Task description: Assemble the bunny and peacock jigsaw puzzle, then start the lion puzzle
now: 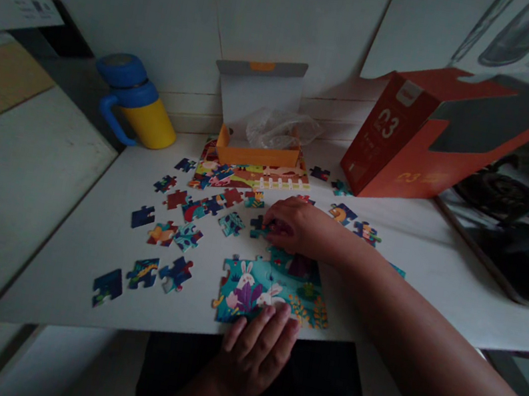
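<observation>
A partly joined jigsaw puzzle (275, 284) with white rabbits and purple leaves lies near the table's front edge. My left hand (259, 349) rests with its fingers laid flat over the puzzle's lower edge. Just beyond the joined part, my right hand (300, 227) curls its fingers down on a dark teal puzzle piece (258, 227); its fingertips are partly hidden. Left of that hand lies a teal leaf-patterned piece (231, 223). Several loose pieces spread leftward, among them a dark blue piece (142, 217) and a piece with an orange shape (162, 233).
An opened orange box (256, 157) holding a clear plastic bag (276, 131) stands at the back on a picture sheet (272, 179). A blue and yellow flask (148, 121) leans at the left. A large red-orange carton (406, 140) and a dark appliance (517, 233) occupy the right.
</observation>
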`<state>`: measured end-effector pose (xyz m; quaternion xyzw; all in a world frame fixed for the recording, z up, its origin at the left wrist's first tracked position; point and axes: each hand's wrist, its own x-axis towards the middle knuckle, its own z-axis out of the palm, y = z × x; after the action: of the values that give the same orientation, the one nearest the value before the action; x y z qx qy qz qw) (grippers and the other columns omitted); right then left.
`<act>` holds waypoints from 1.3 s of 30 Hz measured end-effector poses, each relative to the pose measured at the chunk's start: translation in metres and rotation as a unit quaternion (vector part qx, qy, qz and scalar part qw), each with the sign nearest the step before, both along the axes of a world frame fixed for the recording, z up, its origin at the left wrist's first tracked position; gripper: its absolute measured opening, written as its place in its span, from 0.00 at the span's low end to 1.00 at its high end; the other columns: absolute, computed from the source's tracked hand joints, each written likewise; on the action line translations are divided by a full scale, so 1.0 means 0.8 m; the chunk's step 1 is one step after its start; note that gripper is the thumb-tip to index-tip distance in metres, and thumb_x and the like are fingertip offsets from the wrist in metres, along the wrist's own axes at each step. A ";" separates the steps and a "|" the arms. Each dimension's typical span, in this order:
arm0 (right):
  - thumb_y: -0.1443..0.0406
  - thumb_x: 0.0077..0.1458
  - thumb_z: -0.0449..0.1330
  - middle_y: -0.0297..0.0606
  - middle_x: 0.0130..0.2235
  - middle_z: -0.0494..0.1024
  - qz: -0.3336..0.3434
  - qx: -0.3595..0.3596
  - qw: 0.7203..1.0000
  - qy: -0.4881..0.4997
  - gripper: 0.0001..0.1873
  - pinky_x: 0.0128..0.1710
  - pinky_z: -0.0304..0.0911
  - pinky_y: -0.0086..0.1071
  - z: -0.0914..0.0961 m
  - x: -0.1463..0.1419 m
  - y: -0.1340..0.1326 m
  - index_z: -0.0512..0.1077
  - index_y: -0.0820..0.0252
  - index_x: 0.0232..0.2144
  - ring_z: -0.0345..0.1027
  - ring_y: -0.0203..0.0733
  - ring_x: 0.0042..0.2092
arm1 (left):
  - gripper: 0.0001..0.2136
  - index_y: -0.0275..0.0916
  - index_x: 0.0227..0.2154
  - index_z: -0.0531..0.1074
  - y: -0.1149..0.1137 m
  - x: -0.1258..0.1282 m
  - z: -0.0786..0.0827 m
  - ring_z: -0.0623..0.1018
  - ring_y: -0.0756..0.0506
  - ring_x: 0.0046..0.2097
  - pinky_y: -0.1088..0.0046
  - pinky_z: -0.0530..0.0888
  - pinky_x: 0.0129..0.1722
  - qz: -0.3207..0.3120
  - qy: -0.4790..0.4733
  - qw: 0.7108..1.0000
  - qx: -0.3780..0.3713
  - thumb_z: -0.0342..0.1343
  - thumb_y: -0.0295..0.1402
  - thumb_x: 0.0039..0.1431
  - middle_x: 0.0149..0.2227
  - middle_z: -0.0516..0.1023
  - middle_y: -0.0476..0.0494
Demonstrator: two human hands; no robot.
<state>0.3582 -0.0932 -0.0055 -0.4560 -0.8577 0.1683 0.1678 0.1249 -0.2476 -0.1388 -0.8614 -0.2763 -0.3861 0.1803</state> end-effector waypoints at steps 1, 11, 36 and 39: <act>0.63 0.63 0.67 0.43 0.46 0.84 0.003 0.000 1.000 0.000 0.10 0.53 0.68 0.42 0.000 0.001 0.001 0.81 0.56 0.46 0.75 0.51 0.49 | 0.16 0.45 0.55 0.83 0.000 0.000 0.000 0.66 0.41 0.76 0.54 0.48 0.80 0.001 0.000 1.000 -0.001 0.68 0.36 0.67 0.69 0.76 0.45; 0.67 0.62 0.66 0.44 0.46 0.84 0.038 0.020 0.999 0.007 0.07 0.55 0.69 0.45 0.000 0.008 0.003 0.83 0.56 0.42 0.76 0.50 0.47 | 0.17 0.45 0.57 0.81 0.000 0.002 0.001 0.67 0.42 0.75 0.56 0.49 0.80 0.004 -0.007 1.000 0.003 0.68 0.35 0.67 0.68 0.76 0.46; 0.67 0.67 0.61 0.45 0.47 0.84 0.066 0.015 0.997 0.021 0.10 0.54 0.71 0.45 -0.002 0.005 -0.001 0.84 0.56 0.40 0.77 0.51 0.49 | 0.15 0.46 0.54 0.83 0.000 0.003 0.006 0.67 0.41 0.75 0.54 0.50 0.80 0.005 -0.004 1.000 0.014 0.69 0.41 0.67 0.70 0.75 0.46; 0.67 0.67 0.60 0.47 0.48 0.84 0.066 0.018 0.997 0.020 0.11 0.54 0.71 0.45 -0.005 0.006 0.000 0.84 0.59 0.41 0.77 0.52 0.49 | 0.15 0.48 0.54 0.83 0.000 0.002 0.007 0.67 0.41 0.75 0.54 0.49 0.80 0.007 0.002 1.000 0.016 0.69 0.42 0.66 0.69 0.75 0.47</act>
<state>0.3633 -0.0936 -0.0095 -0.3915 -0.8854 0.1723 0.1817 0.1269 -0.2479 -0.1333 -0.8573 -0.2757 -0.3875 0.1970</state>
